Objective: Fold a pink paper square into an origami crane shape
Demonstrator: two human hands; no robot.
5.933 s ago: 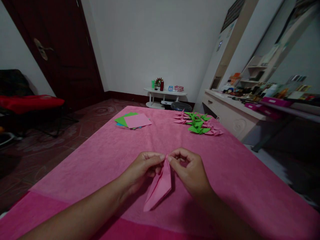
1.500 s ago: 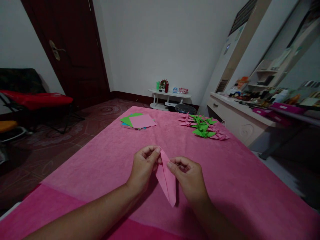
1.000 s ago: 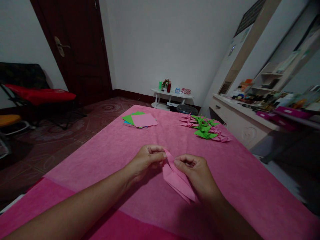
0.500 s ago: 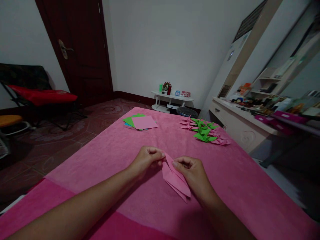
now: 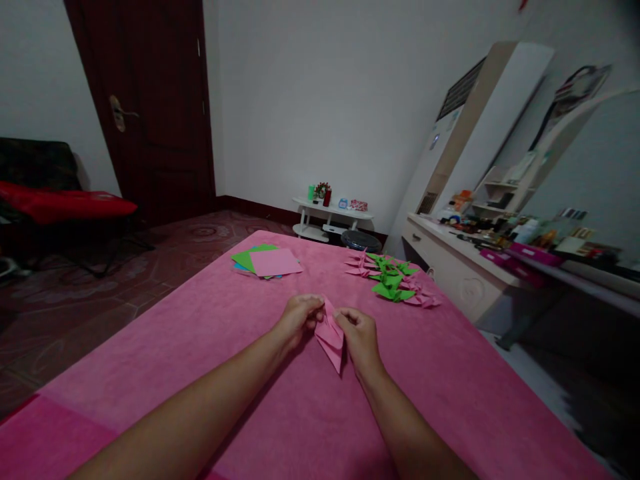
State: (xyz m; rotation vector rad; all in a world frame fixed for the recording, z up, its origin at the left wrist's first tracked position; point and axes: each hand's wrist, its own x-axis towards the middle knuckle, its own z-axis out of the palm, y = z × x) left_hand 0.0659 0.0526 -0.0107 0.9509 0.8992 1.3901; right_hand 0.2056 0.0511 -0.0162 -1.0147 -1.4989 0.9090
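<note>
Between my hands is a partly folded piece of pink origami paper point(image 5: 331, 339), its pointed end hanging down toward me. My left hand point(image 5: 301, 316) pinches its upper left edge between thumb and fingers. On the other side, my right hand point(image 5: 358, 332) grips the upper right edge, thumb on top. The fingers behind the paper are partly hidden. Farther off at the left lies a stack of square paper sheets point(image 5: 277, 261), pink over green and blue. Several folded paper cranes point(image 5: 393, 287), green and pink, sit in a cluster at the back right.
A pink cloth point(image 5: 280, 427) covers the table. Beyond it stands a small white stand point(image 5: 333, 212) with little items, near a round dark stool point(image 5: 361, 240). On the right is a cluttered dresser point(image 5: 450, 257); on the left, a chair with a red cover point(image 5: 65, 202).
My hands have drawn closer together, and the pink paper looks narrower, its lower point turned more straight down. The whole view has shifted slightly, with more of the dresser side showing.
</note>
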